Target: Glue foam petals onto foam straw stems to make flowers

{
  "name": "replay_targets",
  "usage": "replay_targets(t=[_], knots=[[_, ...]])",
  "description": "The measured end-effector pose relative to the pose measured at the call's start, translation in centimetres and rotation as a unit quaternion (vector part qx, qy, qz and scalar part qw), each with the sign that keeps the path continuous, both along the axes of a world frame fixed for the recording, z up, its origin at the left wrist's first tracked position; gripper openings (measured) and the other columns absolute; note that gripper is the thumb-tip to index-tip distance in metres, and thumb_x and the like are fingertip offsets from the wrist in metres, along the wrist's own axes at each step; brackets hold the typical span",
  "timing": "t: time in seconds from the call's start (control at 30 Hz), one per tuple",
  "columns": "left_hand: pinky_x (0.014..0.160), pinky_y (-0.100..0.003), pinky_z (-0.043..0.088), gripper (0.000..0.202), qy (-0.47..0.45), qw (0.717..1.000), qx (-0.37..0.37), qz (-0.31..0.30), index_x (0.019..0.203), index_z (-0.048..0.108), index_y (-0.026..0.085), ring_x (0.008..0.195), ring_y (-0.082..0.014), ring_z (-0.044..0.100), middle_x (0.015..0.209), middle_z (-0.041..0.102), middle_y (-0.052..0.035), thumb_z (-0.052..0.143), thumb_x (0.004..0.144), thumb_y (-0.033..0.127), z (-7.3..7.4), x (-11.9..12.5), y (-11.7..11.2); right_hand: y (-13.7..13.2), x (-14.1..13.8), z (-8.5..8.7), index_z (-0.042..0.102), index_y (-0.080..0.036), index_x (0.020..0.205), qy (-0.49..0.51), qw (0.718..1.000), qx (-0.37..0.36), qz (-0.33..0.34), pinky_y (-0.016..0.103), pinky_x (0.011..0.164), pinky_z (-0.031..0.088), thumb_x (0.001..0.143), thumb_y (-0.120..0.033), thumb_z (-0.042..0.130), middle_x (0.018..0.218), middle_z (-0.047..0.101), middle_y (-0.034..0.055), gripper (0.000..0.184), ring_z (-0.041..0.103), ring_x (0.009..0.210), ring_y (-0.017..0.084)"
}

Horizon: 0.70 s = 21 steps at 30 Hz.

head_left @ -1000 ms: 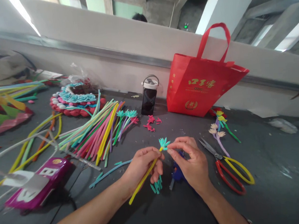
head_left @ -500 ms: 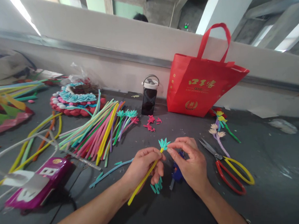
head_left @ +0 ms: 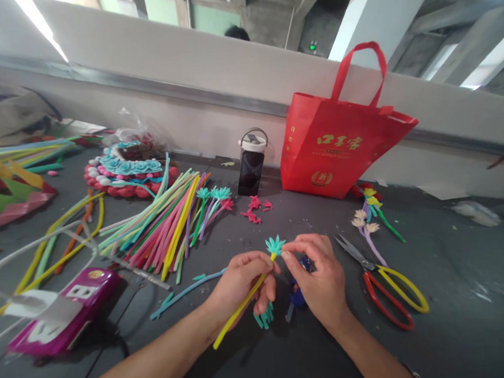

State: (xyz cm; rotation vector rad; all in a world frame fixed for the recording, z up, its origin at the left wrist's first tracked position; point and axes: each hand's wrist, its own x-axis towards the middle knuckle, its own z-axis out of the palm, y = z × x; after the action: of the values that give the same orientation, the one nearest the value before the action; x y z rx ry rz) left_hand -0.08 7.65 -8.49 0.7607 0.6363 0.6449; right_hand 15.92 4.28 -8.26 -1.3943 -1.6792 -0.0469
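Between the thumb and fingers of my left hand (head_left: 245,279) is a yellow pipe cleaner (head_left: 233,320), slanting down to the left. At its upper end sits a turquoise pipe-cleaner flower (head_left: 275,245) with spiky petals. My right hand (head_left: 321,276) pinches at the flower's right side, thumb against forefinger; whether it grips a separate petal is hidden. Below my left fingers lie several short turquoise pieces (head_left: 264,316). Partly behind my right hand is a blue tool (head_left: 297,295), its kind unclear. Scissors (head_left: 372,267) with one red and one yellow handle lie to the right.
A bundle of coloured pipe cleaners (head_left: 163,218) lies left of centre, near a purple power strip (head_left: 70,311) with a white cable. Behind stand a dark bottle (head_left: 251,169) and a red bag (head_left: 339,142). Small pink pieces (head_left: 251,216) and finished flowers (head_left: 366,221) lie farther back.
Both hands stay almost in place around the flower. My right hand has shifted very slightly left, and the flower sits a touch lower and farther left.
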Motion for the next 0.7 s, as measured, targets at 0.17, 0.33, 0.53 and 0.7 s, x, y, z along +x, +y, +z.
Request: replay_targets(t=[0.17, 0.33, 0.53, 0.7], knots=[[0.027, -0.016, 0.033, 0.013, -0.003, 1.0, 0.002, -0.004, 0.073, 0.061, 0.013, 0.026, -0.0093, 0.044, 0.044, 0.059, -0.0027, 0.055, 0.078, 0.023, -0.01, -0.01, -0.01, 0.02, -0.01, -0.21, 0.064, -0.023, 0.086, -0.001, 1.0, -0.004, -0.005, 0.037, 0.083, 0.043, 0.087, -0.023, 0.063, 0.089, 0.061, 0.0024, 0.002, 0.054, 0.092, 0.021], [0.027, -0.016, 0.032, 0.014, 0.001, 1.0, 0.009, -0.011, 0.073, 0.063, 0.012, 0.026, -0.0093, 0.044, 0.043, 0.059, -0.003, 0.055, 0.078, 0.023, -0.24, -0.03, 0.06, 0.2, -0.13, -0.39, 0.064, -0.023, 0.086, 0.0, 1.0, -0.003, -0.002, 0.037, 0.082, 0.043, 0.087, -0.022, 0.063, 0.088, 0.061, 0.0023, 0.002, 0.054, 0.092, 0.021], [0.027, -0.016, 0.031, 0.014, 0.001, 1.0, 0.017, -0.016, 0.072, 0.063, 0.012, 0.026, -0.009, 0.043, 0.042, 0.058, -0.0024, 0.054, 0.077, 0.022, -0.49, -0.01, 0.24, 0.22, 0.01, -0.51, 0.063, -0.022, 0.085, 0.003, 1.0, -0.011, 0.003, 0.037, 0.083, 0.043, 0.087, -0.022, 0.063, 0.088, 0.06, 0.0024, 0.002, 0.053, 0.092, 0.021], [0.027, -0.016, 0.028, 0.013, 0.005, 0.999, 0.035, -0.027, 0.07, 0.063, 0.013, 0.026, -0.0088, 0.042, 0.043, 0.058, -0.0025, 0.054, 0.076, 0.02, -0.75, -0.09, 0.39, 0.24, 0.09, -0.49, 0.063, -0.022, 0.084, 0.006, 1.0, -0.014, 0.004, 0.037, 0.082, 0.043, 0.087, -0.022, 0.063, 0.088, 0.06, 0.0025, 0.003, 0.054, 0.091, 0.021]])
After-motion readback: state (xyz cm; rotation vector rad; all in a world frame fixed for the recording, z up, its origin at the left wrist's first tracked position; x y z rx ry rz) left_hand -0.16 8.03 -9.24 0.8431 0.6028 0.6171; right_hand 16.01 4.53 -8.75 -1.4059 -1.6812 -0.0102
